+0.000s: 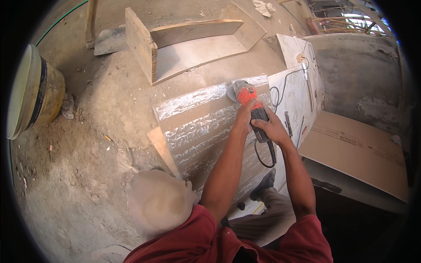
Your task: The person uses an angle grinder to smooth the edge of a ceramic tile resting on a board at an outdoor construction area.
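Note:
My left hand (pixel 244 116) and my right hand (pixel 269 127) both grip a red and black angle grinder (pixel 248 94), the left near its head, the right around the black body. The disc (pixel 232 92) is over the far part of a brown board (pixel 197 114) with shiny, ridged pale strips across it; whether it touches cannot be told. A black cord (pixel 263 162) loops from the grinder's rear. Beside the board lies a white veined slab (pixel 285 92) with cables and metal tools on it. My bent knee in pale trousers (pixel 158 201) is at the lower left.
A dirty bucket (pixel 41 92) stands at left on the dusty floor (pixel 87 175). An open frame of boards (pixel 197 55) lies beyond the work. At right, a brown printed sheet (pixel 351 153) sits by a grey wall (pixel 359 65), with poles (pixel 337 22) above.

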Action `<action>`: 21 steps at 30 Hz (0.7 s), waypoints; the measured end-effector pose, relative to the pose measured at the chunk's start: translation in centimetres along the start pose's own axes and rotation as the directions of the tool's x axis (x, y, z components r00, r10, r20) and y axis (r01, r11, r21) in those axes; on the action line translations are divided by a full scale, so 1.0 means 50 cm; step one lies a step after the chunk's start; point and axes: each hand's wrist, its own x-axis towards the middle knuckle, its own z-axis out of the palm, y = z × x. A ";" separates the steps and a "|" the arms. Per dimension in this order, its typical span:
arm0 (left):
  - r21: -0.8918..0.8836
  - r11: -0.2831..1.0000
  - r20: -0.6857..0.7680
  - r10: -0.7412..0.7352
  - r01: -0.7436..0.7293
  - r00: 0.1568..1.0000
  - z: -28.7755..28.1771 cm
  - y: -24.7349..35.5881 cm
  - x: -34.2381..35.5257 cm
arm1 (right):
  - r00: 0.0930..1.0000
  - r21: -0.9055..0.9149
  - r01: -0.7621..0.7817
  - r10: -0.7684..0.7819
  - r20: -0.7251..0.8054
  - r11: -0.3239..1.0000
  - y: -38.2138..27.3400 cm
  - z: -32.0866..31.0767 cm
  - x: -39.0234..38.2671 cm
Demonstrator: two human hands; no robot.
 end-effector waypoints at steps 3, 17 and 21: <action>-0.022 1.000 0.040 -0.016 0.017 0.999 -0.003 -0.006 0.005 | 1.000 -0.058 0.030 -0.031 -0.008 0.998 0.015 -0.004 0.008; -0.058 0.998 -0.010 -0.005 0.004 1.000 0.008 -0.012 -0.003 | 0.998 -0.156 -0.001 -0.009 -0.061 0.988 0.022 -0.003 0.002; 0.036 0.999 -0.065 0.039 -0.037 0.997 0.020 0.003 -0.017 | 0.999 -0.026 0.030 -0.031 -0.040 0.999 0.039 0.001 0.004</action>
